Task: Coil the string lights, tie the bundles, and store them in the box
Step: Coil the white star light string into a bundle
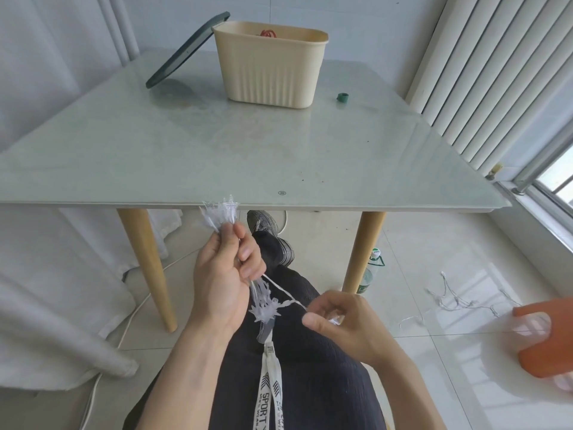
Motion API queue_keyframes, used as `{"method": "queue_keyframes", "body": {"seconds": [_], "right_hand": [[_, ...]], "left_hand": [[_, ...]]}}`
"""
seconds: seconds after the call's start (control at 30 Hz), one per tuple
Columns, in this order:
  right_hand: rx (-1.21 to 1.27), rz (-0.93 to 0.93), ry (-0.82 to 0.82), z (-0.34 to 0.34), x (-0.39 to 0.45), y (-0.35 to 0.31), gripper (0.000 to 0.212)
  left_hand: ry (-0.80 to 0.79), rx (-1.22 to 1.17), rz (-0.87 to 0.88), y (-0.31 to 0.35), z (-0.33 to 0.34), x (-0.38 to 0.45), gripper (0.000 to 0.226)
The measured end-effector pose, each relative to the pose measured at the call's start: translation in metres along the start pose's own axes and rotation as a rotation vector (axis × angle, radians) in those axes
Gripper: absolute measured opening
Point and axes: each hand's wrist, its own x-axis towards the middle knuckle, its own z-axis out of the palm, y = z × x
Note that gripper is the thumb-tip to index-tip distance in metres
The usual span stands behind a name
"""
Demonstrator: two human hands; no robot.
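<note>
Curtain (46, 274): white fabric hangs at the far left, from about 9 o'clock down to 7 o'clock, bunching on the floor.
Cable (130, 318): a white cord runs over the floor tiles at 7 o'clock, beside the left table leg.
Lid (186, 51): a dark green lid at 11 o'clock, tilted, lower edge on the table and upper edge leaning on the box's left rim.
Table (217, 150): pale glass-topped table with wooden legs, filling the upper half of the view.
Left hand (226, 274): just left of centre, below the table's near edge, fingers curled round a coiled bundle of string lights.
String lights (263, 302): clear wire with small clear bulbs; loops stick out above the left hand at the table edge and hang below it over the lap. One strand runs from the bundle toward 4 o'clock to the right hand.
Box (269, 72): cream ribbed plastic box at 12 o'clock on the far side of the table, open. Something red (268, 34) shows just inside the rim; what it is cannot be told.
Right hand (341, 324): at 5 o'clock over the right thigh, thumb and fingers pinching the loose strand.
Green roll (342, 97): a small dark green ring on the table at 1 o'clock, right of the box and apart from it.
Bottle (370, 271): a plastic bottle with a green label stands on the floor by the right table leg.
Loose lights (459, 301): more clear wire lies tangled on the floor tiles at 4 o'clock.
Orange object (545, 342): at the right edge, 4 o'clock, blurred.
</note>
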Motion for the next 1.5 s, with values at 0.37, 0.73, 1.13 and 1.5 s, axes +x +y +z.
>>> {"method": "queue_keyframes", "body": {"seconds": [0.37, 0.73, 1.13, 1.5], "right_hand": [[-0.018, 0.193, 0.257, -0.034, -0.002, 0.05, 0.022], [0.082, 0.262, 0.157, -0.037, -0.011, 0.065, 0.014], [0.486, 0.233, 0.322, -0.039, -0.011, 0.061, 0.022], [0.582, 0.322, 0.363, -0.035, -0.01, 0.068, 0.041]], "left_hand": [[0.087, -0.019, -0.023, 0.003, -0.008, 0.004, 0.036], [0.152, -0.015, -0.012, -0.002, -0.013, 0.011, 0.034], [0.181, 0.022, -0.041, -0.006, -0.016, 0.012, 0.033], [0.188, 0.015, -0.042, -0.006, -0.021, 0.013, 0.034]]}}
